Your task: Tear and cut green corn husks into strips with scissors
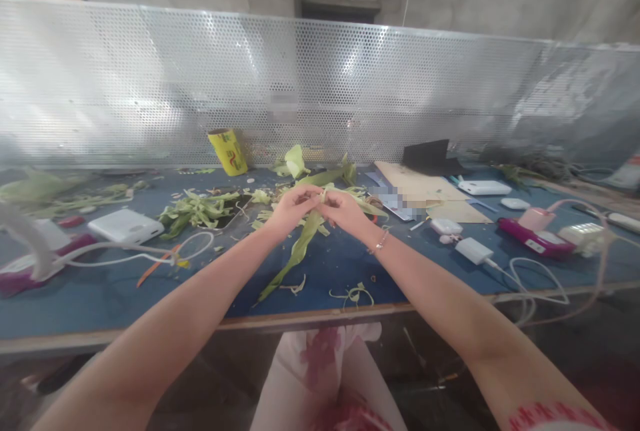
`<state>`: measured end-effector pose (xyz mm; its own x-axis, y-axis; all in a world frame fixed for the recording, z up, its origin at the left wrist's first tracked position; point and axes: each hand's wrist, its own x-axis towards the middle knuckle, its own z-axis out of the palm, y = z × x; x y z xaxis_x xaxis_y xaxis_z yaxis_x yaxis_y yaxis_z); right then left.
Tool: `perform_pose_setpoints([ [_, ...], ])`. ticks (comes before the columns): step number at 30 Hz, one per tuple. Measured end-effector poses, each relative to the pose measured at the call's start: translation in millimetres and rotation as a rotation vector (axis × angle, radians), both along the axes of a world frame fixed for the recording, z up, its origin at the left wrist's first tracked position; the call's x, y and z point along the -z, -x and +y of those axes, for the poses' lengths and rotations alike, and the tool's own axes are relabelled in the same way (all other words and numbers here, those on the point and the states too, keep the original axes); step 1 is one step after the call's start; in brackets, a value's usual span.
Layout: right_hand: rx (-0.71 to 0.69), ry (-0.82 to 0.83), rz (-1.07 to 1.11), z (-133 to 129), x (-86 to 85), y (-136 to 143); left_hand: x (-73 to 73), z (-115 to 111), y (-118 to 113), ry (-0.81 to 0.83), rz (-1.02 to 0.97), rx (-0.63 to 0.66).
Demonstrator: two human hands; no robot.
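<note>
Over the middle of the blue table, my left hand (299,205) and my right hand (341,208) meet, fingertips pinched together. Between them they grip a long green leaf strip (299,251), which looks like corn husk. Its tail hangs toward the table's front edge. My fingers cover the pinched part of the strip. Behind my hands lie more pale green husk leaves (295,161), with small scraps around. A heap of shredded husk (203,211) is to the left, partly over a dark phone-like slab. Thin curled shreds (355,294) rest near the front edge.
A yellow tube (229,152) leans near the perforated metal screen (320,91). Cardboard sheets (425,184) lie at right. Chargers (474,251), purple power strips (535,236) and cables are on the right. A white box-shaped device (125,225) and a looped white cable are on the left.
</note>
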<state>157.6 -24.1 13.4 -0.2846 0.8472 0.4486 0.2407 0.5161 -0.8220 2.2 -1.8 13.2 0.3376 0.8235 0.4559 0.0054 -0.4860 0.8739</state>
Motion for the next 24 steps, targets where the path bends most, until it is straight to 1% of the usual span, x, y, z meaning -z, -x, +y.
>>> perform_pose_setpoints([
  [6, 0.04, -0.027, -0.03, -1.0, 0.3, 1.1, -4.5, -4.0, -0.5, 0.012, -0.025, -0.004],
  [9, 0.029, -0.034, -0.035, -1.7, 0.3, 0.8, -7.2, -6.8, -1.8, 0.052, -0.066, -0.002],
  [11, -0.014, -0.031, -0.022, -1.9, 0.5, 0.2, -8.8, -8.2, -2.2, 0.082, -0.106, 0.022],
  [14, -0.075, -0.033, 0.023, -1.5, 0.3, -1.0, -9.9, -8.6, -2.4, 0.125, -0.175, 0.095],
  [18, -0.05, -0.112, 0.066, -0.7, -1.2, -1.6, -8.6, -6.7, -1.9, 0.175, -0.234, 0.182],
  [20, -0.039, -0.117, 0.072, -0.8, -2.1, -1.3, -7.8, -5.8, -1.5, 0.182, -0.243, 0.204],
  [24, -0.011, -0.117, 0.082, -1.6, -2.3, -0.5, -7.5, -5.2, -1.1, 0.171, -0.242, 0.186],
])
